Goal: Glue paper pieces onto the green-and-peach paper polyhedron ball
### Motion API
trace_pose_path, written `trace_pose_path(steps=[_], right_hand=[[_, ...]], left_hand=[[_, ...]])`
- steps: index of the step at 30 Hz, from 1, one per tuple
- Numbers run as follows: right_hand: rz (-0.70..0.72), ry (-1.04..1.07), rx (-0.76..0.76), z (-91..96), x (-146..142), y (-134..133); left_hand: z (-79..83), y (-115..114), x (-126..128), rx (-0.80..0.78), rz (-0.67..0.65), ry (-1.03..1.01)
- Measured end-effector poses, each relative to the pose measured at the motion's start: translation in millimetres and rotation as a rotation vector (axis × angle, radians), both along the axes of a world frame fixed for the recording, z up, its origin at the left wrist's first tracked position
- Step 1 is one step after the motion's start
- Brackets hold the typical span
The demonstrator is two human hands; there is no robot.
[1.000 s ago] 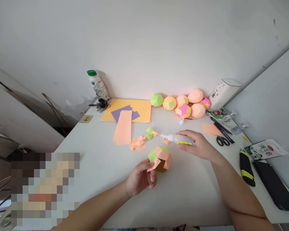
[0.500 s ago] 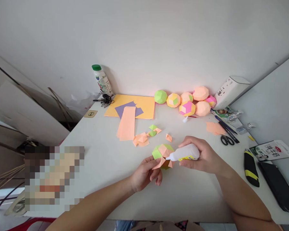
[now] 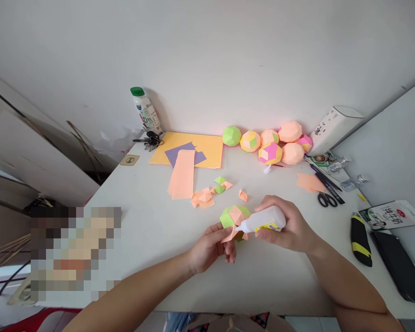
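My left hand point(image 3: 210, 246) pinches a loose orange flap of a part-built paper ball point(image 3: 234, 221) of green and orange facets, resting on the white table point(image 3: 152, 230). My right hand point(image 3: 288, 226) is wrapped round a white glue bottle point(image 3: 264, 220) with a yellow label. The bottle lies sideways, its nozzle pointing left and touching the ball by the flap. Small folded orange and green paper pieces point(image 3: 207, 196) lie just behind the ball.
Finished paper balls point(image 3: 269, 145) sit along the wall by a white box point(image 3: 334, 129). Orange, purple and peach sheets point(image 3: 186, 159), keys and a bottle point(image 3: 144, 113) are at back left. Scissors point(image 3: 327, 199), pens, a black-yellow cutter point(image 3: 361, 240) and a packet lie right.
My right hand brought the glue bottle from behind the ball down to it, nozzle now at the flap. My left hand kept its hold on the flap.
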State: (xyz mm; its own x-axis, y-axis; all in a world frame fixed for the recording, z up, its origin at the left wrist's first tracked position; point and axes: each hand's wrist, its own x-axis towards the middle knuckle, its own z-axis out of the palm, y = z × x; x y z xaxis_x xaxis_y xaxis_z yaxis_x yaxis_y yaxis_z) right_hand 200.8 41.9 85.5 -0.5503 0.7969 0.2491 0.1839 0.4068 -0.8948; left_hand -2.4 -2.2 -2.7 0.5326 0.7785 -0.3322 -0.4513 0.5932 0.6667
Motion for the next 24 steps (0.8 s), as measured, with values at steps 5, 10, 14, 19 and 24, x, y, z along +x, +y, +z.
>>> trace_pose_path(steps=[5,10,14,19,24], right_hand=[[0.048,0.008,0.064,-3.5,-4.2,-1.0],[0.060,0.036,0.178,-2.5,-7.2,-2.0],[0.043,0.036,0.194,-2.0,-8.1,-2.7],[0.019,0.029,0.171,-2.1,-8.9,-3.2],[0.038,0.040,0.225,-3.5,-9.6,-4.3]], left_hand=[[0.5,-0.4,-0.1,-0.011,0.003,-0.003],[3.5,-0.3,0.2,-0.021,0.011,0.008],[2.8,-0.6,0.0,-0.018,0.000,0.014],[2.2,-0.8,-0.2,-0.019,0.001,0.020],[2.9,-0.5,-0.1,-0.014,0.003,0.016]])
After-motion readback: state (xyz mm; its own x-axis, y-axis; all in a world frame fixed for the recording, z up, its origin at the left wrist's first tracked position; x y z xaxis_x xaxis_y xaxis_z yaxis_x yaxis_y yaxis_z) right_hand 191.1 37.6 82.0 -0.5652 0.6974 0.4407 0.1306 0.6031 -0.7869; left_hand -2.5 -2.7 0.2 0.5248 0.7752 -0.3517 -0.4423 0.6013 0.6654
